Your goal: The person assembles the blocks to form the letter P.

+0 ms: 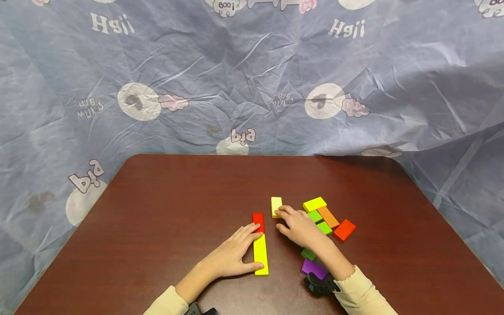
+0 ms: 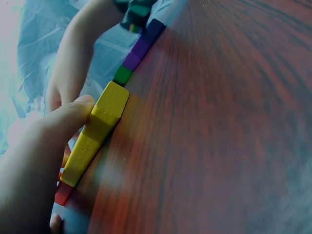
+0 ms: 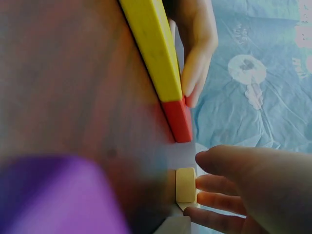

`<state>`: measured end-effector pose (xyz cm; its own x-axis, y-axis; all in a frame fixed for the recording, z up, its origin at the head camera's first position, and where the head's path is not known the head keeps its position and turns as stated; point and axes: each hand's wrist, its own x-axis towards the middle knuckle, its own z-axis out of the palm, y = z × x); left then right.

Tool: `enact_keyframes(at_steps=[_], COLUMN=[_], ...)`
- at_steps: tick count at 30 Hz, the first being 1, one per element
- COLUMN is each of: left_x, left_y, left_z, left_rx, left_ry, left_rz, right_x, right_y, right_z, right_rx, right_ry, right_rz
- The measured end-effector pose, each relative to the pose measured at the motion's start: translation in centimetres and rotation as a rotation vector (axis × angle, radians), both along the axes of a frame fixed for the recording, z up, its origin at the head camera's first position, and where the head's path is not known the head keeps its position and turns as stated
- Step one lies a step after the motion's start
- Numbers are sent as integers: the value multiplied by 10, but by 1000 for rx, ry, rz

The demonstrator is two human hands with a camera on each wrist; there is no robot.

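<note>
My left hand [image 1: 228, 257] lies along the left side of a long yellow block [image 1: 260, 253], its thumb touching the near end. Its fingertips rest at a red block [image 1: 257, 218], which stands end to end with the yellow one. In the left wrist view the thumb meets the side of the yellow block [image 2: 92, 141]. My right hand [image 1: 302, 229] reaches to a pale yellow block [image 1: 276, 201] beyond the red one. Its fingertips touch that block's side in the right wrist view, while the thumb [image 3: 222, 158] stays apart from it.
Right of and beneath my right arm lie green blocks [image 1: 324, 228], an orange block [image 1: 328, 217], a bright yellow block [image 1: 314, 204], another red block [image 1: 344, 230] and a purple block [image 1: 313, 267]. A patterned cloth [image 1: 244, 78] hangs behind the brown table [image 1: 189, 183].
</note>
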<state>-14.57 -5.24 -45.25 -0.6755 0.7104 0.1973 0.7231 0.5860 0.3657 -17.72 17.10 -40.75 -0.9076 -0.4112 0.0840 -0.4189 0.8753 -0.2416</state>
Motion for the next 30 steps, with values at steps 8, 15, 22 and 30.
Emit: enact_keyframes(at_steps=[8,15,22,30], left_x=[-1,0,-1,-1], left_y=[-1,0,0,-1], left_z=[0,-2,0,1], left_rx=[15,18,28,3], left_ry=[32,13,15,-21], left_rz=[-7,-7,4,21], right_x=[-35,-43,-32,-27], right_y=[-15,-30,-34,-34], right_z=[2,0,0,-2], right_rx=[41,-9,-70,-109], right_ry=[-68,-119,-151,-152], right_rz=[20,83,122,114])
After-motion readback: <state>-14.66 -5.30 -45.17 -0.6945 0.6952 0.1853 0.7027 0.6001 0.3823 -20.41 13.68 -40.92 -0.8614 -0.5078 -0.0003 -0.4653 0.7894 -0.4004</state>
